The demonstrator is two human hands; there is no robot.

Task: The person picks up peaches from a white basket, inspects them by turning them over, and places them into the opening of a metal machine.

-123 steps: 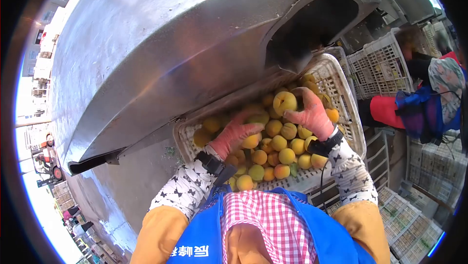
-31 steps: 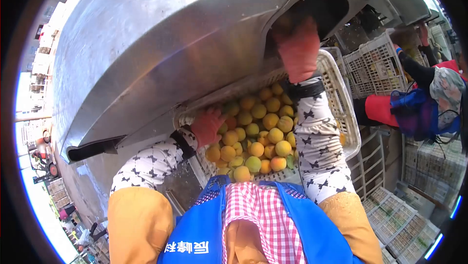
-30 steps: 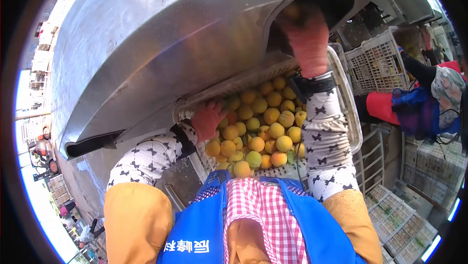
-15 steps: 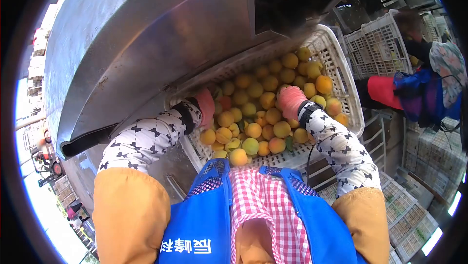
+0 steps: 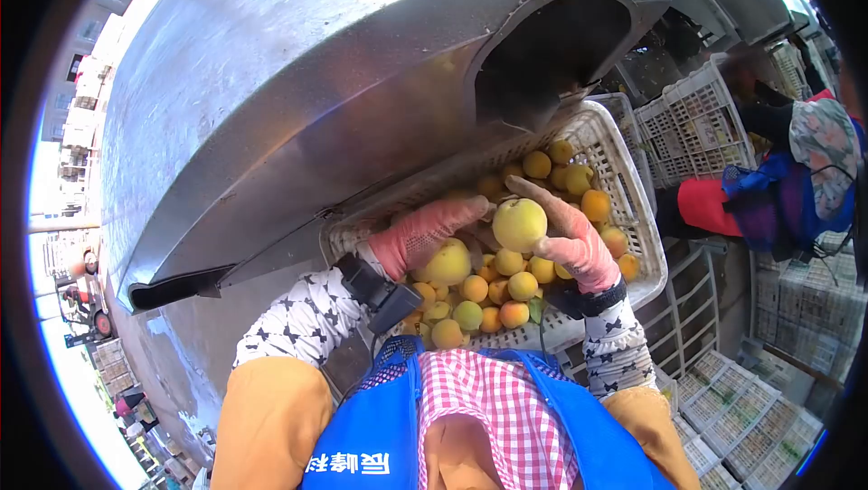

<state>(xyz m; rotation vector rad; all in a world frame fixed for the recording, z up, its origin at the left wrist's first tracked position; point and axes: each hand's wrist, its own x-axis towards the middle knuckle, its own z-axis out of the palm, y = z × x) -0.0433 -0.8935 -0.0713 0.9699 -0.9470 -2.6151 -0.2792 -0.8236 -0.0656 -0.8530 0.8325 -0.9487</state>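
Observation:
Pinkish-gloved, my right hand [image 5: 586, 250] holds a pale yellow peach [image 5: 520, 225] between thumb and fingers, above the crate. My left hand [image 5: 429, 230], in a matching glove, is curved round another yellow peach [image 5: 448, 262] at its palm side, its fingers pointing toward the first fruit. Below both hands, a white plastic crate [image 5: 646, 259] contains many yellow-orange peaches [image 5: 523, 287], some blushed red. A green leaf [image 5: 536, 309] lies among them. My hands hide part of the fruit.
A large metal housing [image 5: 362, 101] with a dark opening [image 5: 551, 56] overhangs the crate's far side. Another white crate [image 5: 692, 119] stands at the right, near a person in a floral head covering [image 5: 827, 142]. Stacked crates [image 5: 750, 404] fill the lower right.
Both hands have risen from among the peaches, each now with a peach, and have come closer together. The camera view has tilted, showing more of the metal housing.

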